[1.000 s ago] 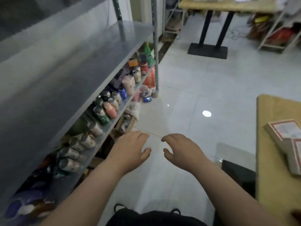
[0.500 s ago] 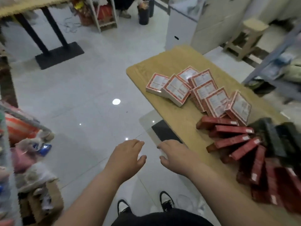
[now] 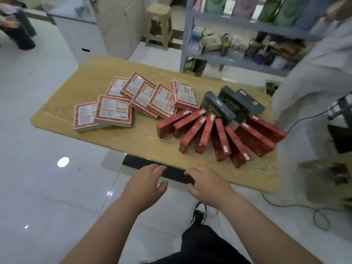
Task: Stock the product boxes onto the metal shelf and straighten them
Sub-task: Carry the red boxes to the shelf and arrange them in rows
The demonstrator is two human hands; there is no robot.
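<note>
A wooden table (image 3: pixel 61 109) carries three kinds of product boxes. Several flat red-and-white boxes (image 3: pixel 114 111) lie on its left half, some overlapping. Several narrow red boxes (image 3: pixel 207 130) are fanned out on the right half. Behind them lie a few dark grey boxes (image 3: pixel 234 103). My left hand (image 3: pixel 144 185) and my right hand (image 3: pixel 207 183) hover side by side just short of the table's near edge, palms down, fingers relaxed, holding nothing.
A grey metal shelf (image 3: pixel 234 60) with assorted goods stands behind the table. A person in white (image 3: pixel 314 77) stands at the right. A plastic stool (image 3: pixel 160 23) and a white cabinet (image 3: pixel 80 37) are at the back. A cable (image 3: pixel 304 208) trails on the floor.
The view has swung right from the metal shelf to the table of boxes, which now lies straight ahead. Both hands stay out in front, empty, now close to the table's near edge.
</note>
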